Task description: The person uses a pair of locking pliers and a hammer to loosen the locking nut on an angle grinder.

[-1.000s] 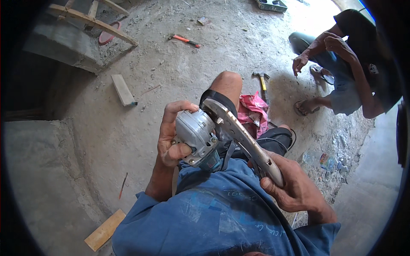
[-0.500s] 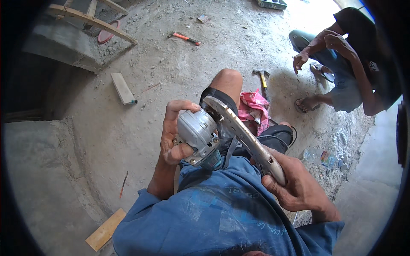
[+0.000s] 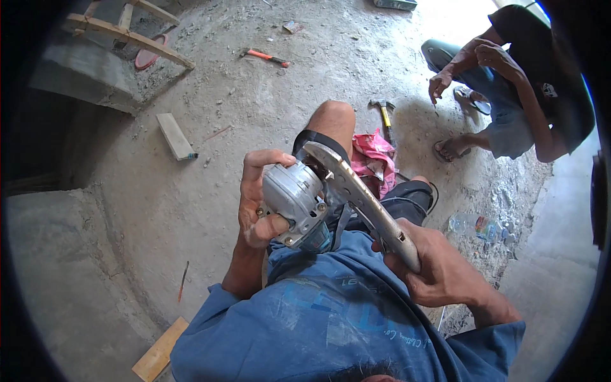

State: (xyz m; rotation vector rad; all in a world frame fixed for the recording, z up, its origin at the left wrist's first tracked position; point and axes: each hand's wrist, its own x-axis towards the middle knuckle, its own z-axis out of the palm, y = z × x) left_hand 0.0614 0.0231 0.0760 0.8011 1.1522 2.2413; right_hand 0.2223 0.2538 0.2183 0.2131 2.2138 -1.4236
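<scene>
My left hand [image 3: 256, 204] grips an angle grinder by its silver gear head [image 3: 291, 191], the thumb across the near side and fingers over the top. The grinder's teal body [image 3: 316, 239] points down toward my lap, mostly hidden. My right hand [image 3: 439, 264] is closed round the handle end of a long, worn silver hand tool [image 3: 366, 198] with holes along its side. The tool's curved far end rests at the grinder's spindle side; the exact contact is hidden. Between my legs lies a crumpled pink cloth or bag [image 3: 374, 159].
A yellow-handled hammer [image 3: 386, 118] and an orange-handled hammer [image 3: 266, 58] lie on the dusty concrete floor. A crouching person [image 3: 509, 95] is at right, near a plastic bottle [image 3: 477, 226]. Wood pieces [image 3: 173, 135] lie left; a wooden frame [image 3: 130, 32] stands far left.
My right hand and the silver tool's handle end have shifted slightly; the tool's far end stays at the grinder. The view has shifted a little. My left hand keeps its hold.
</scene>
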